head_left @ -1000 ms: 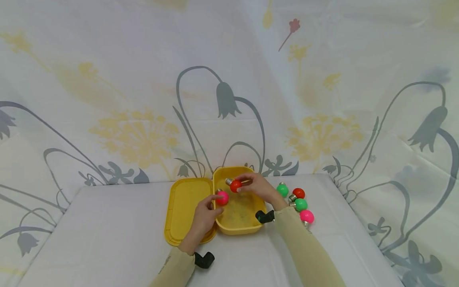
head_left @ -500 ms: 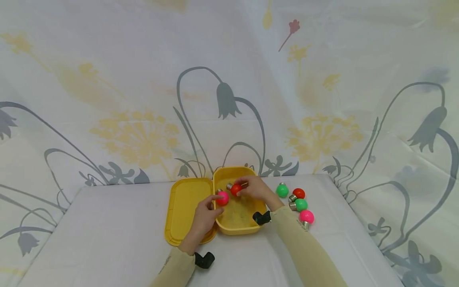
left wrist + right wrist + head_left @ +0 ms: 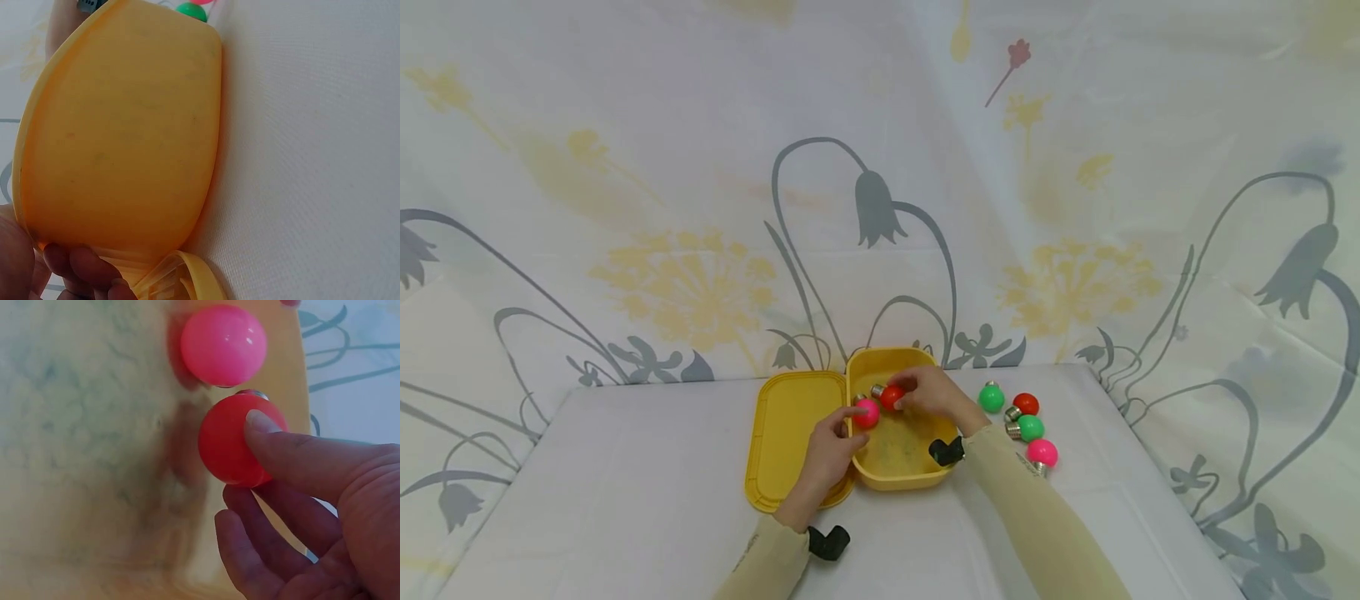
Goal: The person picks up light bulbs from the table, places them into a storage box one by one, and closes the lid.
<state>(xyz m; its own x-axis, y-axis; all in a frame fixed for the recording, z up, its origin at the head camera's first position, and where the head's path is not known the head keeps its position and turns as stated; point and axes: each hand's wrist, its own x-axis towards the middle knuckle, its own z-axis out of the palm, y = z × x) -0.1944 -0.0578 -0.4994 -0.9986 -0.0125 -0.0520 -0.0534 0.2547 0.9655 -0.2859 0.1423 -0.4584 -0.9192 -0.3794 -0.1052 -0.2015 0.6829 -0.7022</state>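
Shifting slightly lower in the head view over the last second, the right hand (image 3: 928, 390) has brought the red bulb (image 3: 891, 397) nearer the pink bulb (image 3: 868, 417) within the box (image 3: 898, 483); it seems close to settled, though unreleased. The left hand (image 3: 827, 452) grips the box's left rim, overlapping the pink bulb in this view. The lid (image 3: 793, 425) lies beside the box; right of it on the worktop (image 3: 662, 475) are 2 green bulbs (image 3: 991, 397), another red bulb (image 3: 1027, 403) and another pink bulb (image 3: 1042, 452).

From the left wrist, curled fingers (image 3: 94, 269) hold the box wall, which blocks sight of its contents.

From the right wrist, thumb and fingers pinch the red bulb; I cannot tell whether it touches bottom.
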